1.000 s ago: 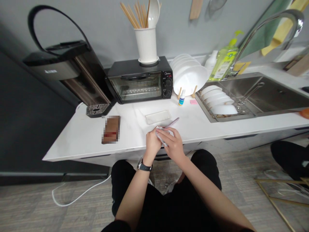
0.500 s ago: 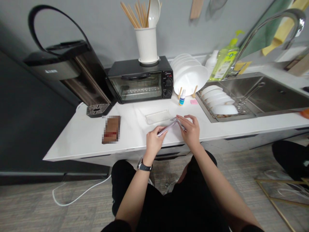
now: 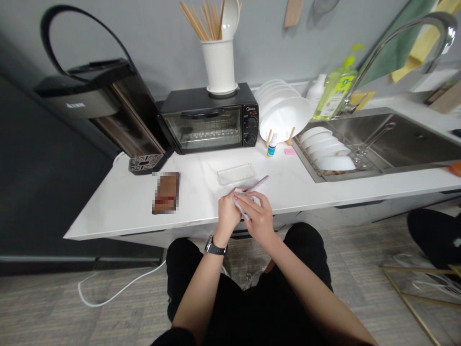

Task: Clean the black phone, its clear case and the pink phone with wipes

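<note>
A thin pinkish phone (image 3: 258, 184) is held over the counter's front part, its far end pointing up and right. My left hand (image 3: 228, 211) is closed on its near end. Against that same end my right hand (image 3: 260, 218) presses a white cloth (image 3: 239, 201), fingers together over it. Just beyond the hands lies a clear phone case (image 3: 236, 174) on the counter. Farther back stands a small white and blue bottle (image 3: 272, 145), beside a pink piece (image 3: 289, 151).
A pixelated brown item (image 3: 166, 193) lies at the left, near a black drink machine (image 3: 144, 162). Behind are a toaster oven (image 3: 212, 127) and racked white plates (image 3: 284, 120). The sink (image 3: 403, 144) with bowls (image 3: 334, 163) is right. The counter's front edge runs below my hands.
My right hand has moved left and nearer with the cloth, from the phone's far end to its near end. My left hand has hardly moved.
</note>
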### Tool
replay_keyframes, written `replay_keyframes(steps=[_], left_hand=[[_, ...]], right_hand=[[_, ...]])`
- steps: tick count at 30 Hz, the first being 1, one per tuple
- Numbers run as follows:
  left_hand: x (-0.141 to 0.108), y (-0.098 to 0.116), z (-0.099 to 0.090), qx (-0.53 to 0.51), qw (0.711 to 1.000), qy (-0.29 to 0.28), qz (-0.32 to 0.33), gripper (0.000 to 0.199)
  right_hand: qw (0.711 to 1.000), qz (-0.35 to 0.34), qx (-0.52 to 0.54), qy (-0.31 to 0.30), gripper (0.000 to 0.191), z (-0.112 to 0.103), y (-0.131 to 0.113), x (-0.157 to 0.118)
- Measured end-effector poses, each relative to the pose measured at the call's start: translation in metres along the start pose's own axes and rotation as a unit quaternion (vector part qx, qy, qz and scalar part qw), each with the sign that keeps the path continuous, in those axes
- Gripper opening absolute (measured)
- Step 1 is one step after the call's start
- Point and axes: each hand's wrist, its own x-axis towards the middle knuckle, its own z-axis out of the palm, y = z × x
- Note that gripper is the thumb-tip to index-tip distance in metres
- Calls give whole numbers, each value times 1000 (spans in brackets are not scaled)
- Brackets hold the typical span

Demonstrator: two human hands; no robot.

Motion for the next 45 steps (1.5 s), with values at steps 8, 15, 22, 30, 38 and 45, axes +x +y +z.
replay_keyframes(steps=[8, 15, 22, 30, 38, 45], left_hand=[[1, 0, 5, -24, 999, 13, -41, 9], [1, -2, 7, -60, 998, 24, -28, 15], [1, -2, 6, -22, 999, 25, -31, 9], [0, -7, 3, 6, 1000, 16, 10, 28], [1, 0, 6, -63, 998, 20, -23, 13], [1, -1, 8, -87, 996, 29, -6, 18]], right_hand=[[998, 30, -59, -13, 53, -24, 50, 7], [993, 71, -97, -10, 41, -44, 87, 20], [999, 34, -35, 4, 53, -15, 33, 10], [1000, 8, 28, -8, 60, 3, 7, -2], [993, 110, -36, -2, 40, -37, 80, 12], [985, 171, -19, 29, 32, -38, 87, 14]])
